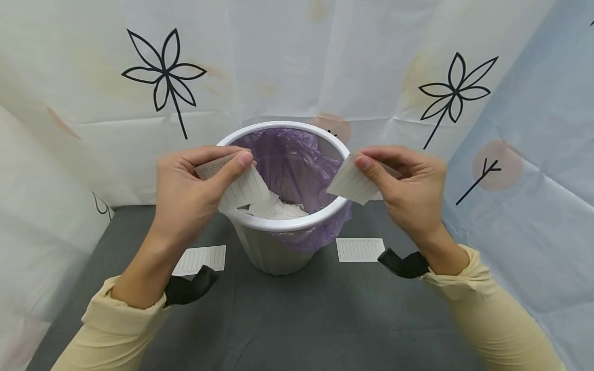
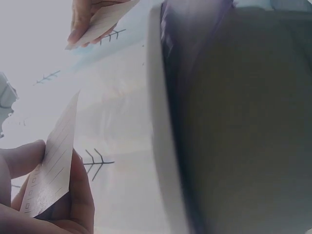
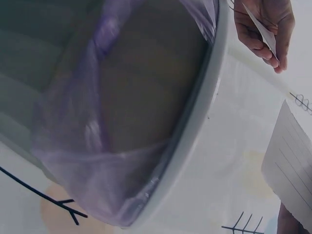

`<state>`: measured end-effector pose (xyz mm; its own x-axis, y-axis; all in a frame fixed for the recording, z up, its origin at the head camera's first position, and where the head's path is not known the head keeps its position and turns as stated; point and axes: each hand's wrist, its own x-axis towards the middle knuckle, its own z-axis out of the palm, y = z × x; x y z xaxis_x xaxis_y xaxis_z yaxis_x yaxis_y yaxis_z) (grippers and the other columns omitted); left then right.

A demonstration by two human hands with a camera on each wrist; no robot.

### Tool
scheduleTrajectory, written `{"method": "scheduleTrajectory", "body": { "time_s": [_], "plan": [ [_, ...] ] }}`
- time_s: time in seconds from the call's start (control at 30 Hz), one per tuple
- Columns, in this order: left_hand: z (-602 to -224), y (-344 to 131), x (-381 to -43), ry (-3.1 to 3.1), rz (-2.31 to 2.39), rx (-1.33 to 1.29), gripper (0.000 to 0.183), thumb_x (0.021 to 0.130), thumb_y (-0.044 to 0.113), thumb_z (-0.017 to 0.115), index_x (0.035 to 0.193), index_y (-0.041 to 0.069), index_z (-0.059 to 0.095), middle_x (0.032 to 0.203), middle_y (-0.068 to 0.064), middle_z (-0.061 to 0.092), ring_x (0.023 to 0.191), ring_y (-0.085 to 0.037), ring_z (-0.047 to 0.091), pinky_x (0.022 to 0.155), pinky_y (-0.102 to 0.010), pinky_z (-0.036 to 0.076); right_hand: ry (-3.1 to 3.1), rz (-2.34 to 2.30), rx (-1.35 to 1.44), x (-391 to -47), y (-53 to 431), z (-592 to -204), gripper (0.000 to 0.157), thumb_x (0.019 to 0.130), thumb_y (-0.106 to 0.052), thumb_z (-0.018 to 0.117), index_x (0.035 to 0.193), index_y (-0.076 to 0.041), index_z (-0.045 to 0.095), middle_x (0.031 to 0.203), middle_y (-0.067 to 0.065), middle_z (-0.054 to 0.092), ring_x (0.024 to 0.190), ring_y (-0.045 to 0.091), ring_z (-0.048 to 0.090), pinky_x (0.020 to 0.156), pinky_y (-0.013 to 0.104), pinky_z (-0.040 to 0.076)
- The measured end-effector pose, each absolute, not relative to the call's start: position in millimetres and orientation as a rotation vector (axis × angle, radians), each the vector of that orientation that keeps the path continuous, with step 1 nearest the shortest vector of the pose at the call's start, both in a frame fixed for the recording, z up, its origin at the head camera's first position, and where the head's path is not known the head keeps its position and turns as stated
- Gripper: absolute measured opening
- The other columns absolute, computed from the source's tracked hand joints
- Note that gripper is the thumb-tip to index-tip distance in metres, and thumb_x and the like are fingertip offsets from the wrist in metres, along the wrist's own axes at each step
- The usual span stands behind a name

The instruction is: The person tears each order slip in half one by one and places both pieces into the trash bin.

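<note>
In the head view my left hand [image 1: 192,180] pinches a piece of lined paper [image 1: 246,186] between thumb and fingers, over the left part of the bin's rim. Another lined piece with a ragged edge, a torn paper [image 1: 350,181], is pinched by my right hand [image 1: 403,178] at the rim's right side. Between the hands stands a white trash bin [image 1: 274,252] with a purple plastic liner [image 1: 306,159]. Scraps of paper [image 1: 280,210] lie inside it. The left wrist view shows the left paper [image 2: 56,158] with small printed boxes along one edge.
A lined paper slip [image 1: 201,259] lies on the dark grey table [image 1: 301,319] left of the bin, partly behind my left wrist. A second slip [image 1: 360,250] lies to the right. Behind hangs a pale curtain [image 1: 287,62] with leaf drawings. Dark straps [image 1: 192,286] circle my wrists.
</note>
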<state>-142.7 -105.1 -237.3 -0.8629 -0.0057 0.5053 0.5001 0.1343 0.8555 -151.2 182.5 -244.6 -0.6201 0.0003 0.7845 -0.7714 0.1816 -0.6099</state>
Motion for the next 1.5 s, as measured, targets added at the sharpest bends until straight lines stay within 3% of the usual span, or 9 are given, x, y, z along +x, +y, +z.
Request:
{"method": "scheduleTrajectory", "body": {
  "time_s": [0.2, 0.47, 0.7, 1.07, 1.5],
  "plan": [
    [-220.4, -100.2, -159.3, -2.030, -1.760, -0.505, 0.016, 0.089, 0.016, 0.080, 0.099, 0.004, 0.081, 0.093, -0.004, 0.077, 0.094, -0.021, 0.066, 0.069, -0.027, 0.056, -1.866, 1.483, 0.707, -168.1, 177.0, -221.7, 0.010, 0.085, 0.004, 0.080, 0.095, 0.005, 0.078, 0.091, 0.014, 0.076, 0.083, 0.019, 0.073, 0.077, 0.025, 0.058],
    [-196.0, -92.2, -182.2, -2.052, -1.771, -0.502, 0.017, 0.088, 0.016, 0.081, 0.098, 0.002, 0.080, 0.101, -0.009, 0.074, 0.093, -0.022, 0.066, 0.072, -0.028, 0.057, -1.887, 1.500, 0.746, -196.3, 163.3, -203.1, 0.008, 0.086, 0.005, 0.078, 0.094, 0.005, 0.078, 0.091, 0.011, 0.077, 0.084, 0.021, 0.073, 0.079, 0.028, 0.058],
    [-182.0, -83.6, -198.9, -2.121, -1.760, -0.505, 0.017, 0.090, 0.016, 0.079, 0.101, 0.004, 0.080, 0.108, -0.008, 0.070, 0.105, -0.018, 0.060, 0.081, -0.030, 0.053, -1.887, 1.558, 0.766, -219.1, 148.8, -195.8, 0.007, 0.087, 0.003, 0.078, 0.093, 0.006, 0.078, 0.091, 0.012, 0.076, 0.084, 0.021, 0.073, 0.078, 0.028, 0.059],
    [-181.7, -79.0, -220.8, -2.203, -1.801, -0.507, 0.019, 0.090, 0.009, 0.076, 0.108, 0.001, 0.077, 0.117, -0.010, 0.067, 0.102, -0.022, 0.065, 0.082, -0.030, 0.056, -2.014, 1.610, 0.673, -241.3, 129.5, -188.0, 0.011, 0.087, -0.003, 0.080, 0.093, 0.005, 0.078, 0.088, 0.008, 0.076, 0.082, 0.016, 0.071, 0.078, 0.026, 0.057],
    [-187.1, -85.9, -232.0, -2.316, -1.803, -0.444, 0.025, 0.090, 0.005, 0.076, 0.114, 0.000, 0.075, 0.117, -0.011, 0.068, 0.100, -0.020, 0.064, 0.083, -0.029, 0.055, -2.202, 1.645, 0.663, -250.2, 122.9, -186.9, 0.012, 0.089, 0.002, 0.076, 0.101, 0.004, 0.077, 0.098, 0.012, 0.076, 0.091, 0.019, 0.071, 0.081, 0.028, 0.057]
  ]
}}
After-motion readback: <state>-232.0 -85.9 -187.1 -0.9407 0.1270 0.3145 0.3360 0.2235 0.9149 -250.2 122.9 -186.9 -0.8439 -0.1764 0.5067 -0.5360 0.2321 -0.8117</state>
